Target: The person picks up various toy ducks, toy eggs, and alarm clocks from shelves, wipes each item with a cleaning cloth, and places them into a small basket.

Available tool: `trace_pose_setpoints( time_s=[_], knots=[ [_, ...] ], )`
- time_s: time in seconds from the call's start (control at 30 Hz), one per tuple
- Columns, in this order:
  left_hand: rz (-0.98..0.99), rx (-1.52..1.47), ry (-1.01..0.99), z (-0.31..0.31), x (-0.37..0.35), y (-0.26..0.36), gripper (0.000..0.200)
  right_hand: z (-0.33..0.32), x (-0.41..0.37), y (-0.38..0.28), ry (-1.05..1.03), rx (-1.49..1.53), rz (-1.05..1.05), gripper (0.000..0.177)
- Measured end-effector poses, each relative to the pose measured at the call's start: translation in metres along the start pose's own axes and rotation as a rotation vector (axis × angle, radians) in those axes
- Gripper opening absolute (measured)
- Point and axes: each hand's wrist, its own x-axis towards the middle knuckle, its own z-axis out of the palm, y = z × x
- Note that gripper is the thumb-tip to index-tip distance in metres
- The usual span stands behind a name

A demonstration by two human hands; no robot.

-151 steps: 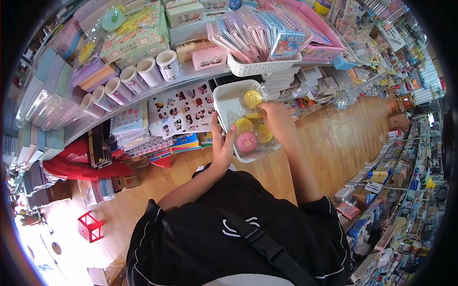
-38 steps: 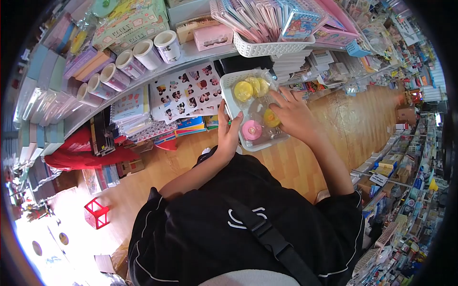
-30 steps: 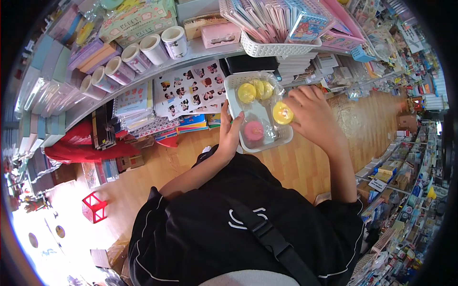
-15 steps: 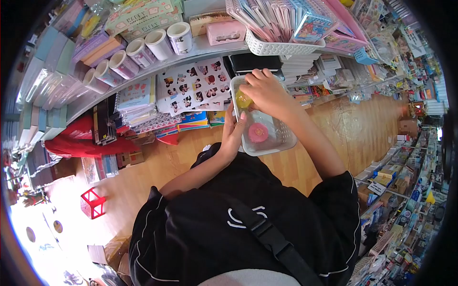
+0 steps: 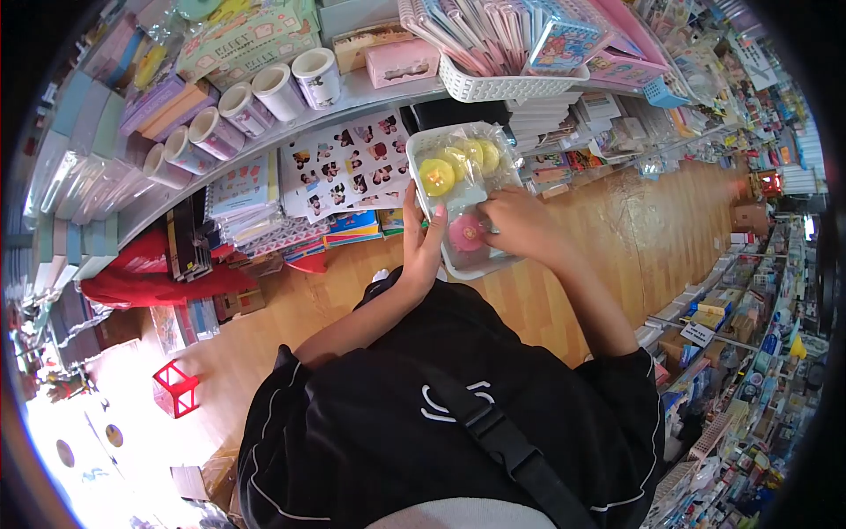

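Left hand [image 5: 421,240] grips the white tray [image 5: 463,271] by its left side, with the fingers pressed together flat against the wall and the thumb not visible. The yellow discs [image 5: 438,176] are already bunched together in clear wrap at the tray's far end, while the single pink disc [image 5: 464,234] lies apart at the tray's near end. Right hand [image 5: 527,227] comes in over the tray's right side with its fingertips curled close on the pink disc's edge; they're touching it, but can't tell if it's actually pinched.
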Motion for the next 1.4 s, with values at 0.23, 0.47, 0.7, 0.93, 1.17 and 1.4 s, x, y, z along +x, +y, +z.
trace_pose_setpoints(
  time_s=[0.23, 0.47, 0.7, 0.93, 1.17, 1.4],
  knots=[
    [0.022, -0.014, -0.018, 0.000, 0.000, -0.005, 0.059, 0.019, -0.002, 0.004, 0.081, 0.121, 0.166, 0.025],
    [0.066, 0.005, -0.060, 0.003, -0.001, 0.001, 0.060, 0.001, 0.007, -0.017, 0.313, 0.313, 0.261, 0.025],
    [0.084, -0.010, -0.072, 0.003, -0.003, 0.002, 0.061, 0.011, 0.031, -0.021, 0.450, 0.220, 0.312, 0.033],
    [0.057, -0.025, -0.061, 0.003, -0.005, 0.003, 0.060, 0.009, 0.031, -0.023, 0.407, 0.149, 0.326, 0.032],
    [0.049, 0.004, 0.007, -0.001, -0.002, 0.001, 0.059, -0.028, -0.009, 0.010, 0.646, 0.309, 0.386, 0.020],
    [0.048, 0.016, -0.058, 0.004, -0.005, 0.002, 0.058, -0.005, 0.013, 0.005, 0.653, 0.101, 0.422, 0.018]
  ],
)
